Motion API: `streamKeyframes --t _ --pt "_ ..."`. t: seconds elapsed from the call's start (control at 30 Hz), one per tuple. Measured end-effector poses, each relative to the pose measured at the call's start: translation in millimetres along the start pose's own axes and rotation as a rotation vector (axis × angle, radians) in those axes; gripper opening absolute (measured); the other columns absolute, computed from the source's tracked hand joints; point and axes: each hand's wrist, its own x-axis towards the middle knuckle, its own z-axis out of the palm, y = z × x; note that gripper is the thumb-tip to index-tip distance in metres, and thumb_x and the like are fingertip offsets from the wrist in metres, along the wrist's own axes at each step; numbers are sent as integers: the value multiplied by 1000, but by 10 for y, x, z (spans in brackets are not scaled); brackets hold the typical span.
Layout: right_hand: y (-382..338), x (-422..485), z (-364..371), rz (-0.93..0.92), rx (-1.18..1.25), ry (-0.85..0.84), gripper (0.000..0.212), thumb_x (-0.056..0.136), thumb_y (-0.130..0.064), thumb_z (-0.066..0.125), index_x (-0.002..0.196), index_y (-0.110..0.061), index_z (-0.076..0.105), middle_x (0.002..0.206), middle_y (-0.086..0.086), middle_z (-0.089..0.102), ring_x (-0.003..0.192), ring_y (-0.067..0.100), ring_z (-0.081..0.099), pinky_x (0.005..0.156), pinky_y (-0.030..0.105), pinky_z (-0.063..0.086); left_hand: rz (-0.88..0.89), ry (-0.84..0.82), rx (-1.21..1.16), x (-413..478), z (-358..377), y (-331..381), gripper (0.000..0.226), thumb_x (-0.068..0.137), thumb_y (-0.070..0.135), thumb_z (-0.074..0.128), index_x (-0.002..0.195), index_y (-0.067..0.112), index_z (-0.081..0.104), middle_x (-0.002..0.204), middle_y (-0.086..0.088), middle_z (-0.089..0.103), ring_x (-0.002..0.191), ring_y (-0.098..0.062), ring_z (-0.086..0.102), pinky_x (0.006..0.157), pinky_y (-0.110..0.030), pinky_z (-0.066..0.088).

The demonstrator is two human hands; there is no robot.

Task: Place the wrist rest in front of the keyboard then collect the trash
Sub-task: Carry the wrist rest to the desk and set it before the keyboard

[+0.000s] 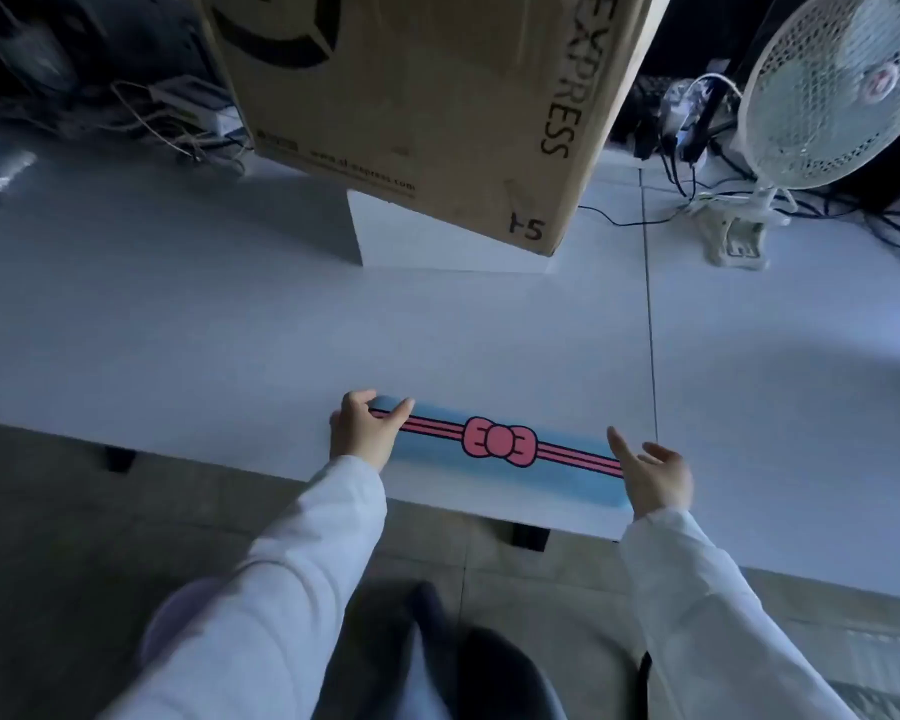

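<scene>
A long blue wrist rest (494,462) with pink stripes and a pink bow lies flat near the front edge of the white table (230,330). My left hand (365,431) grips its left end, thumb on top and fingers curled over the far edge. At the right end, my right hand (650,475) has its fingers spread, touching or just off the rest's end; it holds nothing. No keyboard shows in this view. A crumpled clear plastic wrapper (1,174) lies at the table's far left.
A big cardboard box (427,96) stands on a white block (448,236) at the back centre. A white clip fan (832,85) and tangled cables (697,148) sit at the back right, more cables (178,127) at the back left. Tiled floor lies below the table edge.
</scene>
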Motion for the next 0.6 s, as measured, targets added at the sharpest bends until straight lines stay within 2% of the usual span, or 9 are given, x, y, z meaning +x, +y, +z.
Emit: streamKeyframes --t 0.13,0.23,0.33,0.43,0.53,0.6 --pt "154 137 57 78 -78 57 69 70 -42 70 124 -2 51 129 17 59 122 33 51 105 38 37 -28 -20 99 224 15 -214 69 66 52 67 119 10 53 125 -18 59 121 -35 51 101 -42 42" --pt "208 164 116 107 -151 67 66 70 -42 71 120 -1 55 126 18 61 117 34 55 100 37 41 -26 -11 205 353 68 -326 69 70 49 68 124 8 51 130 -15 57 125 -34 47 106 -43 38" --pt "217 183 132 121 -184 76 59 70 -40 72 112 0 61 116 20 65 110 36 58 93 37 44 -25 -5 258 413 76 -363 75 67 55 67 123 7 52 129 -16 59 124 -35 49 105 -45 38" --pt "195 207 139 133 -193 54 59 70 -40 72 114 -2 61 115 20 65 108 35 58 93 36 44 -59 -35 195 498 69 -423 83 60 61 67 126 14 51 132 -10 57 125 -31 49 108 -46 37" --pt "148 223 125 133 -183 48 66 69 -41 73 120 -3 56 122 19 62 113 34 56 97 36 42 -58 -45 82 550 44 -423 84 54 60 71 123 14 55 126 -5 63 120 -26 55 107 -44 40" --pt "126 237 103 133 -185 43 59 70 -38 72 115 -2 59 114 22 64 97 34 57 94 35 43 -77 -59 -7 569 27 -429 77 54 52 75 117 10 59 120 -7 66 114 -27 59 103 -39 43"
